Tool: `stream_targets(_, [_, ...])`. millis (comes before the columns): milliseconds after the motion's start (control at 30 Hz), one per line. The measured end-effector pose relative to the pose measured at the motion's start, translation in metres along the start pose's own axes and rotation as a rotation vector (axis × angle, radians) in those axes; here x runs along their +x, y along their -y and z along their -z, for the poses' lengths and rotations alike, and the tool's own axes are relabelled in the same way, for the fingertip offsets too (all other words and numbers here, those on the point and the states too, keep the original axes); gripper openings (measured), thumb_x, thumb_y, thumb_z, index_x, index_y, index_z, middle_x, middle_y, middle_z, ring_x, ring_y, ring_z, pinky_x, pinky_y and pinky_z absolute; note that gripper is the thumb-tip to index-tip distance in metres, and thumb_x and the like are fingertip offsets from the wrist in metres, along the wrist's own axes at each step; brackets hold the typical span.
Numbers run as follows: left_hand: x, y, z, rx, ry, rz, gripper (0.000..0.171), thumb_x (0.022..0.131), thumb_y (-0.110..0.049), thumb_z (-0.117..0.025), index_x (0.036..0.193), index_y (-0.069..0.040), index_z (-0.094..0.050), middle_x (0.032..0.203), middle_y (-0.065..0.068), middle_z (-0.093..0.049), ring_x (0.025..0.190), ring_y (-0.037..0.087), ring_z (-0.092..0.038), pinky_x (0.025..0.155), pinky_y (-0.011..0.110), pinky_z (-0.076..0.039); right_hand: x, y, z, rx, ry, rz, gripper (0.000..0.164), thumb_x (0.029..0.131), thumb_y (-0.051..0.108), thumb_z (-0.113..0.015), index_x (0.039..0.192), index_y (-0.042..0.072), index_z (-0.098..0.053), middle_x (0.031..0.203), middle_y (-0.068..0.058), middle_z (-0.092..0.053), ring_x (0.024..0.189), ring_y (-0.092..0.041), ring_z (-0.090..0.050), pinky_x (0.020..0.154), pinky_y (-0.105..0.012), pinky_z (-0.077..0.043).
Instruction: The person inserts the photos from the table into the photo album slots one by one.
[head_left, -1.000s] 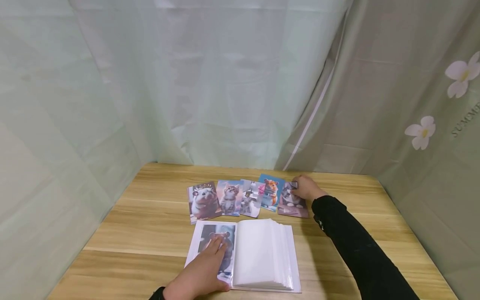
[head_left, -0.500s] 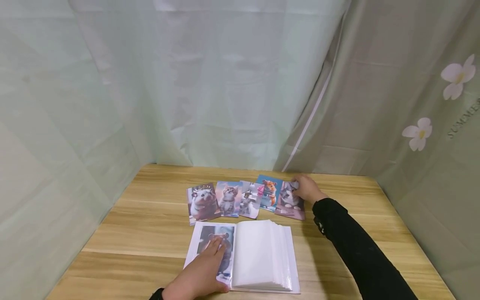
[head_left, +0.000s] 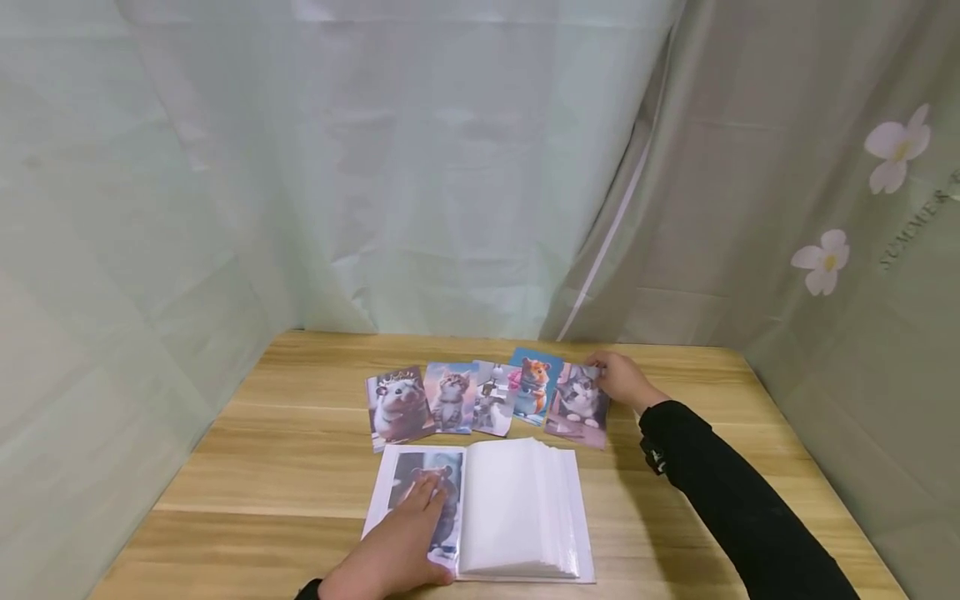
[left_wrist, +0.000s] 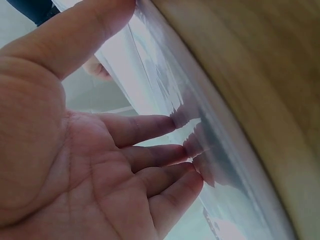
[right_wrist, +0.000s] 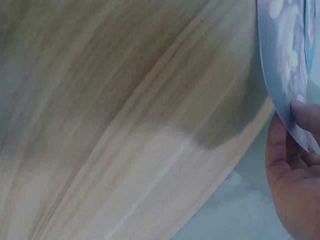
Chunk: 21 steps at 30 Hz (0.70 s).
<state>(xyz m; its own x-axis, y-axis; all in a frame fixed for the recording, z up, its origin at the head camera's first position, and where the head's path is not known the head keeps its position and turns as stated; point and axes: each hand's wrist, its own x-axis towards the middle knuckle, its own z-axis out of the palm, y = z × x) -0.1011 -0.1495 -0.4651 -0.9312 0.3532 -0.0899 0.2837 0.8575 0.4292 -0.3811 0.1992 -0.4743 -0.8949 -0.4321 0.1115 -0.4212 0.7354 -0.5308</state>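
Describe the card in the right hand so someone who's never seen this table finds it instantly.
On the wooden table, look past the open album to the row of picture cards. The gray-and-white cat card is at the row's right end, beside the blue card. Unlike its neighbours, it is pinched at its edge by the right hand.

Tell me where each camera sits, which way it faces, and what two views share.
Head: on the head, facing forward and down at the light-brown wooden table and pale fabric curtain; left hand, right hand and black sleeves show.
Left wrist: on that wrist, looking past the left hand's palm and fingers at the open white rectangular photo album.
Right wrist: on that wrist, looking across the table; the right hand, at the right edge, pinches a rectangular grey-and-mauve paper card.
Shared: head and right wrist both show that card.
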Motion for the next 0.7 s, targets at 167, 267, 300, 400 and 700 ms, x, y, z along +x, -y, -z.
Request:
stream_targets(167, [-0.001,0.0,0.0,0.001,0.0,0.005,0.104,0.064,-0.042,-0.091,0.139,0.014,-0.047,0.152,0.034,-0.034,0.141,0.053,-0.028,0.11,0.062,-0.033,-0.006,0.003,0.007,0.009,-0.013,-0.005,0.032,0.087,-0.009,-0.057,0.118,-0.007,-0.066,0.115,-0.028,-0.065,0.106,-0.043,-0.061,0.084,-0.051,-0.053])
stream_targets(267, [-0.001,0.0,0.0,0.006,0.003,0.005,0.104,0.064,-0.043,-0.091,0.14,0.014,-0.047,0.152,0.034,-0.034,0.141,0.053,-0.028,0.11,0.062,-0.033,-0.009,0.004,0.011,0.016,-0.015,-0.025,0.032,0.09,-0.008,-0.055,0.119,-0.007,-0.066,0.117,-0.028,-0.065,0.107,-0.043,-0.061,0.083,-0.049,-0.053])
stream_targets(300, [0.0,0.0,0.0,0.006,0.005,0.006,0.104,0.064,-0.043,-0.091,0.14,0.014,-0.046,0.152,0.034,-0.034,0.142,0.053,-0.028,0.11,0.062,-0.033,-0.01,0.004,0.013,0.018,-0.017,-0.031,0.031,0.09,-0.008,-0.054,0.119,-0.006,-0.066,0.117,-0.028,-0.065,0.107,-0.043,-0.061,0.082,-0.048,-0.053])
stream_targets(400, [0.0,0.0,0.0,0.007,0.016,0.008,0.105,0.065,-0.043,-0.091,0.14,0.013,-0.046,0.153,0.034,-0.033,0.142,0.053,-0.028,0.11,0.061,-0.033,-0.012,0.002,0.018,0.022,-0.033,-0.048,0.03,0.091,-0.007,-0.054,0.118,-0.005,-0.067,0.114,-0.027,-0.066,0.101,-0.039,-0.062,0.076,-0.044,-0.052])
stream_targets(700, [0.0,-0.003,0.001,0.006,0.012,0.02,0.106,0.064,-0.043,-0.092,0.141,0.013,-0.045,0.153,0.033,-0.033,0.142,0.052,-0.029,0.109,0.06,-0.036,-0.012,0.007,0.029,0.043,-0.109,-0.014,0.024,0.091,-0.006,-0.059,0.113,-0.005,-0.069,0.102,-0.022,-0.065,0.094,-0.037,-0.061,0.079,-0.047,-0.052])
